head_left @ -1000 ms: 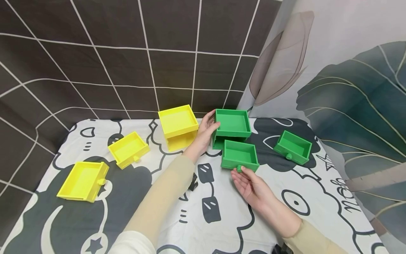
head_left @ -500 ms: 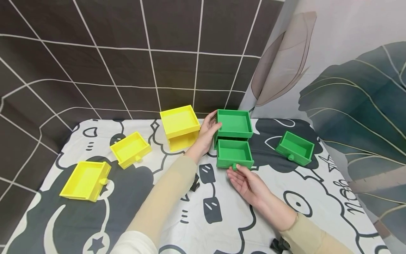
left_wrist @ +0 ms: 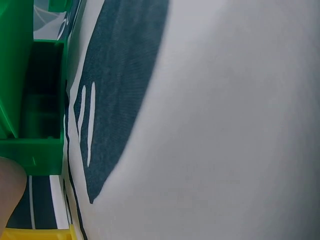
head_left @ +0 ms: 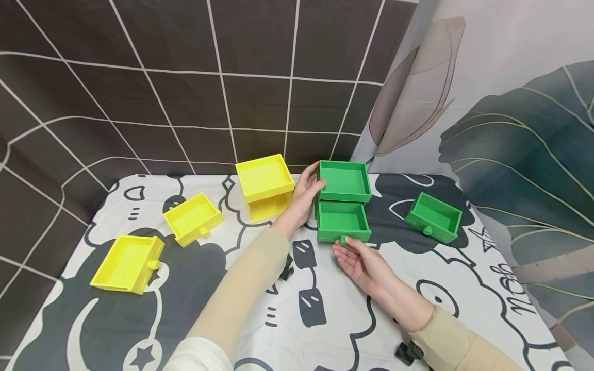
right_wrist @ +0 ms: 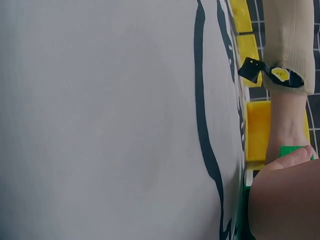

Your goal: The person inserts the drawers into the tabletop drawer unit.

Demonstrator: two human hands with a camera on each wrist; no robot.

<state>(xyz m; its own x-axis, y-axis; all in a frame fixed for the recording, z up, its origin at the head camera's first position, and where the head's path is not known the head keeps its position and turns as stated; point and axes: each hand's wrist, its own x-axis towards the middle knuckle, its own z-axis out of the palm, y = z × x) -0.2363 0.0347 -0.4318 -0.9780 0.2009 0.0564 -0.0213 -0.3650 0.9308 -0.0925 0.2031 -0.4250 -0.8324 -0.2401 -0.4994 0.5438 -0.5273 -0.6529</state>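
In the head view my left hand (head_left: 303, 197) holds the left side of a green cabinet (head_left: 344, 180), thumb at its near edge and fingers toward the back. The cabinet's top is a shallow open tray. A green drawer (head_left: 342, 219) sits at the lower opening, its back part tucked under the top. My right hand (head_left: 366, 265), palm turned up, pinches the drawer's round knob (head_left: 343, 240) between thumb and fingers. In the left wrist view the green drawer (left_wrist: 42, 156) shows at the left edge, partly inside the cabinet. How deep it reaches is hidden.
A smaller green drawer (head_left: 433, 217) lies to the right. Just left of my left hand stands a yellow cabinet (head_left: 264, 178) with an open front. Two yellow drawers, a small one (head_left: 192, 219) and a larger one (head_left: 127, 264), lie farther left. A dark gridded cloth (head_left: 185, 93) hangs behind.
My right hand has moved the green drawer left and back, from in front of the cabinet into its lower opening. My left hand keeps its hold on the cabinet.
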